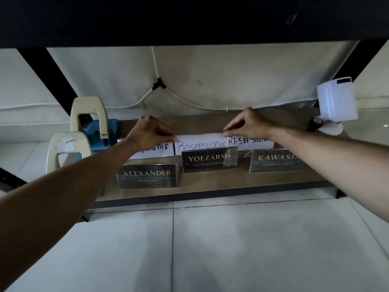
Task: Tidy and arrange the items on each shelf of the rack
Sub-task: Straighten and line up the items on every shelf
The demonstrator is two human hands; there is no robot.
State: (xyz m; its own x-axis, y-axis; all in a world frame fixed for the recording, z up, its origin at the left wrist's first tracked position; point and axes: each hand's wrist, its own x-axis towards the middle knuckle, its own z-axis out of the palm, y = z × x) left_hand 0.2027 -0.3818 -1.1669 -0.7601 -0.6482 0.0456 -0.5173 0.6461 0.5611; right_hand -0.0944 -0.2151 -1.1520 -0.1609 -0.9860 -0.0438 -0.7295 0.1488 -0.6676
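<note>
Head view, left to right along the lowest rack shelf: two cream hole punches at far left, one behind the other, with something blue tucked between. Next, left hand, fingers curled, thumb and forefinger pinching the upper left corner of the middle handwritten "Resepsionis" paper sign. Partly hidden under that wrist, another white paper sign reading "...onis". Nearer the shelf's front edge, a dark acrylic nameplate "ALEXANDER", then "YOEZARSIF" standing just in front of the pinched sign. Right hand likewise curled, pinching the same sign's upper right corner, so held upright between both hands at the middle of the shelf. Beyond it, a third paper sign "RESEPSION" behind the "KAWASIA" nameplate. Far right, a white translucent roll at the shelf's back corner.
</note>
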